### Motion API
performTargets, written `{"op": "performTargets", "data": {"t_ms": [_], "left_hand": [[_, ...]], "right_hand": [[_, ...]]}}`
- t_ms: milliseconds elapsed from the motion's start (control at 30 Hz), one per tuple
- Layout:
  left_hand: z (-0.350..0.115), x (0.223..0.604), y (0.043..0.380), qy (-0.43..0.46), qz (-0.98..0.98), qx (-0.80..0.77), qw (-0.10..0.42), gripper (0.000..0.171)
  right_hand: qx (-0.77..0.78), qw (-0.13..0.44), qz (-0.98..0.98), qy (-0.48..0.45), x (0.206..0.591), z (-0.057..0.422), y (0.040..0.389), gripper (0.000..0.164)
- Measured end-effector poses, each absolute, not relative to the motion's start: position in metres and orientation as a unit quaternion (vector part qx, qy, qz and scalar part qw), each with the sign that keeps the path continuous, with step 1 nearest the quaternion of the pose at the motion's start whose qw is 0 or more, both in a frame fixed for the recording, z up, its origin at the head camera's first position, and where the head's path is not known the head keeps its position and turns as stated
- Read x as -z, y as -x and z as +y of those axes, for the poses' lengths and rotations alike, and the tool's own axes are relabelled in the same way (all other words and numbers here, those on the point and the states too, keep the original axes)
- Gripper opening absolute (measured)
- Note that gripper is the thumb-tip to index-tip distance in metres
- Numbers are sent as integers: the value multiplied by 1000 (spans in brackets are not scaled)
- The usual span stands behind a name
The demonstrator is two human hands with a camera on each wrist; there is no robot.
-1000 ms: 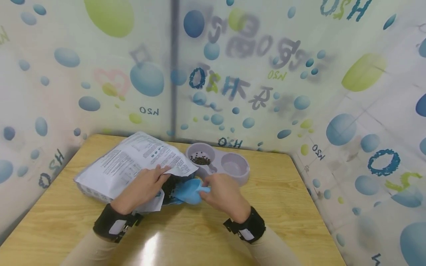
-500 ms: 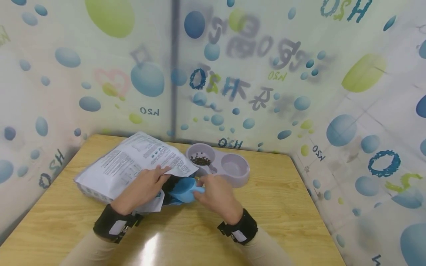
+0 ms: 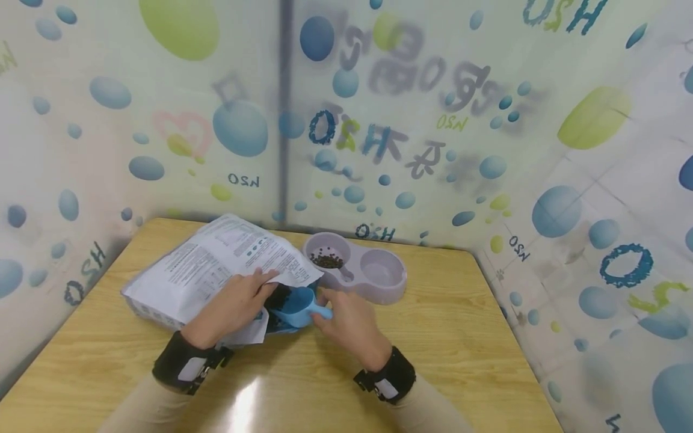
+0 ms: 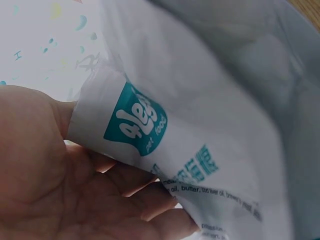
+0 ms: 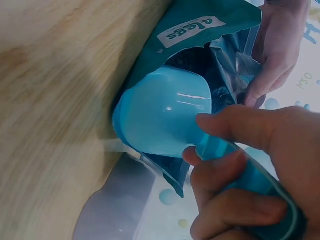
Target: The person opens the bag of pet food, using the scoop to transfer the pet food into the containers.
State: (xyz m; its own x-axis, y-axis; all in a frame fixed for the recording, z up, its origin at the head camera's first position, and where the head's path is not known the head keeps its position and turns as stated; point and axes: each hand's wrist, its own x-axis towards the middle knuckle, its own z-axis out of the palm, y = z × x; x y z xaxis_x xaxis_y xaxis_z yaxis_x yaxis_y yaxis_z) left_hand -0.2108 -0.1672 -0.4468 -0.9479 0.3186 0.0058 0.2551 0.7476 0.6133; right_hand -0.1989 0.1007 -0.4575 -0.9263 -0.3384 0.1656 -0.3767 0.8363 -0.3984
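Observation:
A white pet food bag [image 3: 216,258] lies on its side at the left of the table, its torn mouth facing right and dark kibble [image 3: 278,296] showing inside. My left hand [image 3: 238,304] holds the flap at that mouth; in the left wrist view the bag's edge [image 4: 135,120] sits between thumb and fingers. My right hand [image 3: 349,322] grips the handle of a blue scoop [image 3: 296,304]. The scoop's bowl [image 5: 165,110] is partly inside the bag's mouth, and its front end is hidden there.
Behind the right hand stands a pale purple double pet bowl [image 3: 354,255]. Its left hollow holds some brown kibble [image 3: 327,258], while the right hollow [image 3: 382,267] shows bare. Patterned walls [image 3: 379,198] close off the wooden table [image 3: 449,337] at the back and sides.
The right hand has moved left with the scoop, whose bowl sits further into the bag's mouth and is tipped more upward. The left hand and the bag stay in place.

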Motion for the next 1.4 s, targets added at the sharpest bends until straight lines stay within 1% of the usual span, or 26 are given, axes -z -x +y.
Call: {"op": "performTargets", "data": {"t_ms": [167,367,600,933,1067,1267,1400], "left_hand": [[-166,446,211,-154,936,-312,53,53],[-166,444,210,-151,940,-302,52,53],[-165,445,211,-151,940,-303,49,53],[-166,444,210,-149,939,-305,55,53],[-167,447,210,-147,933,-322,59,54],[-166,447,210,-143,933,-326,63,54],[-166,446,210,-142,932,-326,67,54]], "right_hand": [[-213,41,-961,-171,462,106,197,21],[-218,42,-959,-173,466,111,195,20],[-255,-2,-954,-158,467,113,194,19],[-275,-36,-945,-173,475,118,194,16],[-289,-45,-938,-189,478,120,194,12],[-292,-57,-935,-192,482,121,195,14],[-295,-53,-935,-189,484,122,195,12]]}}
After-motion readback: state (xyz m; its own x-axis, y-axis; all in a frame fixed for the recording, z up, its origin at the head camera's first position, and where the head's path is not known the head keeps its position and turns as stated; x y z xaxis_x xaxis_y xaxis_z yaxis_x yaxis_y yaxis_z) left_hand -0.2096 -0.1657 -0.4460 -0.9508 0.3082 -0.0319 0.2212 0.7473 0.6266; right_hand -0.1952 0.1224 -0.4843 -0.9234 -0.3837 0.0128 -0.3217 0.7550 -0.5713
